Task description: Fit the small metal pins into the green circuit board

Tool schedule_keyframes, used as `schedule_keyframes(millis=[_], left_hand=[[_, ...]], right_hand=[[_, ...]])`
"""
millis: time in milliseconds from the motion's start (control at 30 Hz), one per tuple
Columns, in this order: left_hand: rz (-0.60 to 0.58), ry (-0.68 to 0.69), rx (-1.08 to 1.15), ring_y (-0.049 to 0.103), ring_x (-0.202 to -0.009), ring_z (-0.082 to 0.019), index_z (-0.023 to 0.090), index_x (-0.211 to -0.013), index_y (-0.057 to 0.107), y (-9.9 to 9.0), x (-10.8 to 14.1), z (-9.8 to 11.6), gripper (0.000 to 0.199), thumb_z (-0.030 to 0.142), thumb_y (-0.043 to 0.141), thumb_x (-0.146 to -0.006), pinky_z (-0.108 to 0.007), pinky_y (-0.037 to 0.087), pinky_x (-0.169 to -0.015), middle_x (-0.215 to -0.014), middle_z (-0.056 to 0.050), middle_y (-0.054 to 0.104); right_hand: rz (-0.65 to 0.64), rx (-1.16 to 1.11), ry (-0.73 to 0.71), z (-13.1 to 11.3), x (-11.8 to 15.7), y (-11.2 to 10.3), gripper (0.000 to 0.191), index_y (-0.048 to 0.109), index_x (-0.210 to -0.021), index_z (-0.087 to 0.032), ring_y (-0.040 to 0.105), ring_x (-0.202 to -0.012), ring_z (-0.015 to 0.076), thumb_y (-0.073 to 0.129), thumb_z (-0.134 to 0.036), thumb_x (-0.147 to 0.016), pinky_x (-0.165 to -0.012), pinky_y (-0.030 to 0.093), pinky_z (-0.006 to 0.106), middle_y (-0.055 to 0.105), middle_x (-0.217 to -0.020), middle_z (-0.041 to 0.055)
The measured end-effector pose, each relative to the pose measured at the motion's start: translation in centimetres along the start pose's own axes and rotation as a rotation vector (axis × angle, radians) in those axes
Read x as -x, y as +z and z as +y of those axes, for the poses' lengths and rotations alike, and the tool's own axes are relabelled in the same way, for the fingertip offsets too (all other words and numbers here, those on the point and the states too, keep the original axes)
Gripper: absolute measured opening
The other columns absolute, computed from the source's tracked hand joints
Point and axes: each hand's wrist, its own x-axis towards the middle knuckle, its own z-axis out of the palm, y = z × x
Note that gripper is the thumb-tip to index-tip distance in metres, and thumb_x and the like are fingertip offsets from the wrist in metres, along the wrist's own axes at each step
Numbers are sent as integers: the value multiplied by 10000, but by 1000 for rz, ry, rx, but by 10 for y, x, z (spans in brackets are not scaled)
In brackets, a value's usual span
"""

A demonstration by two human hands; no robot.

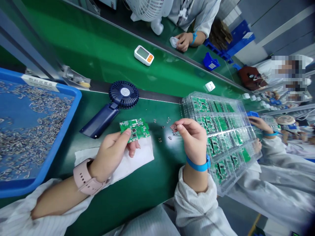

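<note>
My left hand (pixel 114 152) grips a green circuit board (pixel 135 130), thumb on top beside a black chip, fingers underneath. The board is held above a folded white cloth (pixel 137 157). To the right, my right hand (pixel 193 137) has thumb and forefinger pinched together at a small curled metal piece (pixel 173 127). Several more loose metal pieces (pixel 169 138) lie scattered on the green table between my hands. The fingertips partly hide what they pinch.
A blue tray (pixel 59 137) of many curled metal pieces stands left. Beyond my hands lie a dark blue handheld fan (pixel 103 119) and a white meter (pixel 144 55). Clear compartment trays (pixel 236 177) with green boards stand right. Co-workers' hands (pixel 184 41) work across and alongside.
</note>
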Motion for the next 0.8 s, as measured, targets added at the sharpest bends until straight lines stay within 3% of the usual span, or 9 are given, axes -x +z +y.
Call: schedule_keyframes(millis=[200, 300, 467, 800], left_hand=[[-16, 28, 0, 581, -666, -172, 209, -495, 582, -2, 0, -3, 529, 373, 412, -968, -304, 468, -732, -472, -12, 550], [-10, 21, 7, 585, -667, -171, 208, -498, 584, -2, 0, -4, 522, 382, 428, -964, -308, 474, -741, -469, -11, 547], [5, -2, 18, 603, -670, -176, 209, -496, 587, 0, 0, -2, 518, 372, 426, -960, -306, 489, -742, -461, -15, 549], [4, -5, 3, 619, -684, -186, 213, -487, 567, 1, -1, 1, 514, 379, 418, -951, -300, 496, -742, -459, -14, 539]], right_hand=[[-30, 99, -100, -3, -1, -4, 77, 664, -865, -253, 610, -857, 184, 624, -319, -872, -736, 514, 333, 643, -887, 28], [-121, 100, -108, 7, -6, 1, 148, 649, -877, -250, 601, -816, 184, 567, -370, -905, -717, 497, 337, 639, -861, 29], [-344, 456, -157, 20, -16, 19, 173, 690, -851, -233, 590, -893, 193, 553, -313, -921, -848, 457, 368, 673, -889, 44], [-280, 559, -159, 28, -19, 19, 142, 694, -862, -223, 593, -891, 186, 563, -243, -913, -846, 442, 350, 680, -908, 41]])
